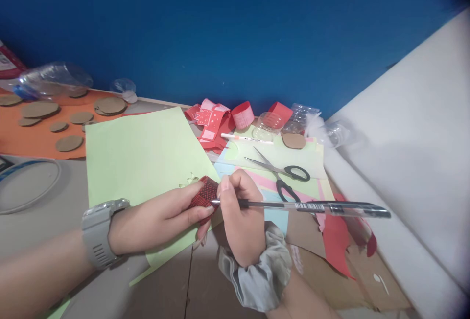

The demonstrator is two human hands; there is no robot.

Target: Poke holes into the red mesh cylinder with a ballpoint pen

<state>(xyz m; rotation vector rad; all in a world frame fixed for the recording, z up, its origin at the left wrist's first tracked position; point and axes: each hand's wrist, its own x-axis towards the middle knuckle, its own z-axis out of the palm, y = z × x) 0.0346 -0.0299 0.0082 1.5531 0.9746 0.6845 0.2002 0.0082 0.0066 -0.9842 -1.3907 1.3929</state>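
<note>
My left hand (161, 218), with a grey watch (101, 233) on its wrist, pinches a small red paper roll (206, 193) covered in dark marks. Between the fingers of my right hand (240, 216) is a black-and-clear ballpoint pen (286, 205). Its metal tip points left and meets the roll's surface or lies just beside it. Pale zigzag-edged paper (189, 180) sticks out at the roll's upper left. Behind and under my left hand lies a light green sheet (143, 152). My fingers hide part of the roll.
Black-handled scissors (281, 170) lie partly open on coloured papers, near a white marker (246, 138). Red and pink paper pieces (211, 121) sit by the blue wall (235, 30). Leftward are cardboard discs (40, 109) on orange paper (47, 135), a plastic bottle (57, 77) and a ring (55, 182).
</note>
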